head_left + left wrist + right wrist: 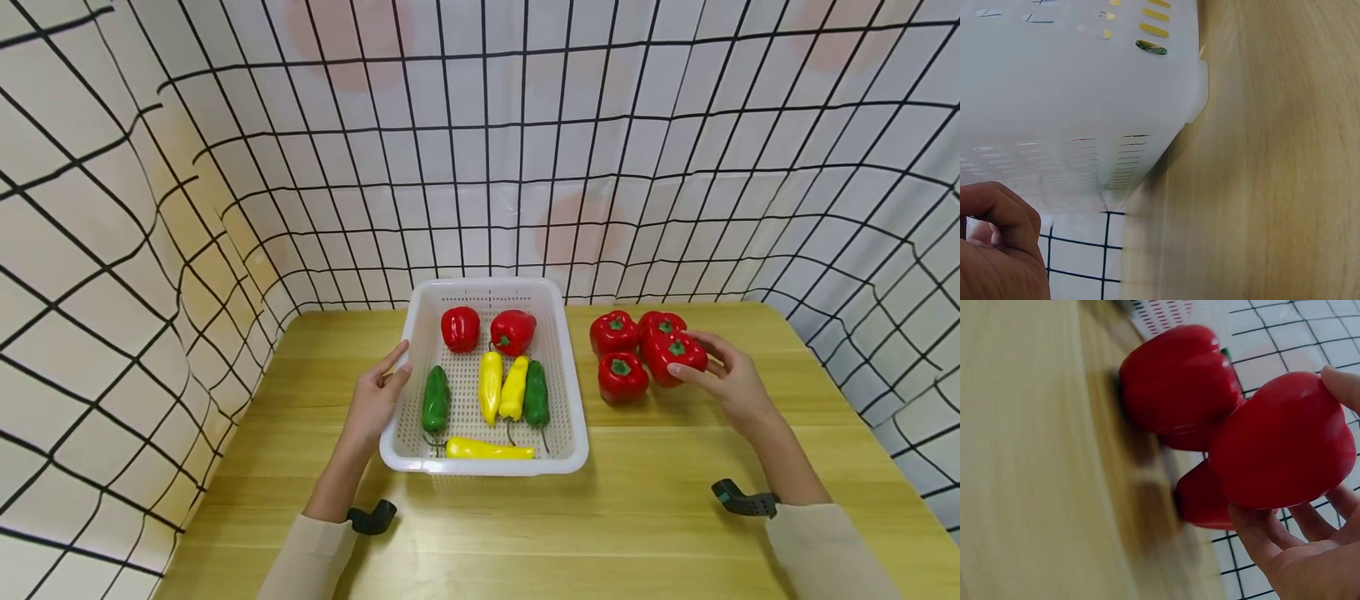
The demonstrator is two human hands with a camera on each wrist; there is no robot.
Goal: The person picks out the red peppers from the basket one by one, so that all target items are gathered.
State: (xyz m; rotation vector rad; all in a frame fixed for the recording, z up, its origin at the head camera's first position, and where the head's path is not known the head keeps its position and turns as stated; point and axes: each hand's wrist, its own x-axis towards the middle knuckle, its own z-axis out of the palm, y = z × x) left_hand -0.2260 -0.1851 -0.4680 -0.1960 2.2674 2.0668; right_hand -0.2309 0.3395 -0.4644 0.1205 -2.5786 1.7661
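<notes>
My left hand (377, 400) holds the left rim of a white perforated plastic basket (573, 417), its thumb by the rim. In the left wrist view, curled fingers (1007, 209) show beside the basket wall (1085, 81). My right hand (731, 379) grips a red bell pepper (678, 354) between thumb and fingers, its green stem facing up. The right wrist view shows this bell pepper (1282, 444) raised above the table, close to the others. Three more red bell peppers (622, 379) stand grouped to its left and behind it.
Inside the basket lie two red bell peppers (461, 329), three yellow peppers (491, 387) and two green peppers (436, 400). The wooden table (525, 533) meets a white cloth with a black grid (480, 150) at the back and sides.
</notes>
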